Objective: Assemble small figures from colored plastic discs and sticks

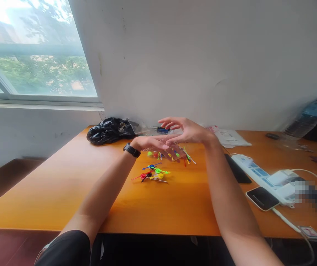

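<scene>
My left hand, with a black band at the wrist, reaches over the orange table, its fingers held together on the top of a small clear bag of coloured plastic picks. My right hand meets it from the right with fingers spread and curved; its lowest fingers are close to the bag's top, and I cannot tell if they touch it. Several loose picks in red, blue, yellow and green lie on the table just below the bag.
A crumpled black plastic bag lies at the back by the wall. To the right are papers, a black flat object, a white power strip with cables and a phone. A window is at far left.
</scene>
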Demonstrator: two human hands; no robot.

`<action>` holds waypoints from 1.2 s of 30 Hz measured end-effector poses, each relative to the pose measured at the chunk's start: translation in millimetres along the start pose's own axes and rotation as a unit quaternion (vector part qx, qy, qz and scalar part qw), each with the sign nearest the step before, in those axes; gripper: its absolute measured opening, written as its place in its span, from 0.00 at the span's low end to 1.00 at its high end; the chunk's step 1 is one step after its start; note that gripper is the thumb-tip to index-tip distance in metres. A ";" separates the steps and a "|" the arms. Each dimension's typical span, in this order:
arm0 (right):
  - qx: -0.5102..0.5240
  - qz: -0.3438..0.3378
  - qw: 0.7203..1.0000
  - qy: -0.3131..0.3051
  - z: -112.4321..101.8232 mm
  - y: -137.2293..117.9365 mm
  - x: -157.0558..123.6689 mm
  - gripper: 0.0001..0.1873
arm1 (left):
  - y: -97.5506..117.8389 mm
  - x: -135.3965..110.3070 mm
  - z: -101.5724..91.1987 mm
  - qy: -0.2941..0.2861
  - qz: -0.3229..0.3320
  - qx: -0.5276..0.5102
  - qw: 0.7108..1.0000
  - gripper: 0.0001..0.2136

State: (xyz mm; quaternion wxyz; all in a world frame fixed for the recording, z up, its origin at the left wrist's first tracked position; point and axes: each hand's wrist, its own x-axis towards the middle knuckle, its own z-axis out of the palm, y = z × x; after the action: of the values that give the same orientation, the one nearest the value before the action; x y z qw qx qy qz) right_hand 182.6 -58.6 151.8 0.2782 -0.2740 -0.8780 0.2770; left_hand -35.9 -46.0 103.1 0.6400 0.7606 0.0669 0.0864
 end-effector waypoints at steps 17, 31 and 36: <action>0.018 -0.021 0.999 0.025 -0.3 -14.4 -1.9 0.06 | -34.8 -13.3 -19.2 -0.005 0.016 -0.090 0.996 0.52; 0.001 0.000 0.997 0.073 2.1 -21.9 -2.1 0.15 | -21.5 -28.9 -32.8 0.038 0.005 0.044 0.998 0.50; -0.089 0.082 0.988 0.095 -0.6 30.6 5.0 0.13 | -17.9 -71.7 -54.3 0.161 -0.074 0.193 0.965 0.44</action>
State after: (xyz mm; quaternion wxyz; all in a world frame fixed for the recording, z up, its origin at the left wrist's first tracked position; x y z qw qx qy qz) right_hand 189.5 -33.9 134.3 0.3112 -0.3939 -0.8432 0.1924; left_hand -117.5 -5.9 91.3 0.4665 0.8388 0.2399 0.1456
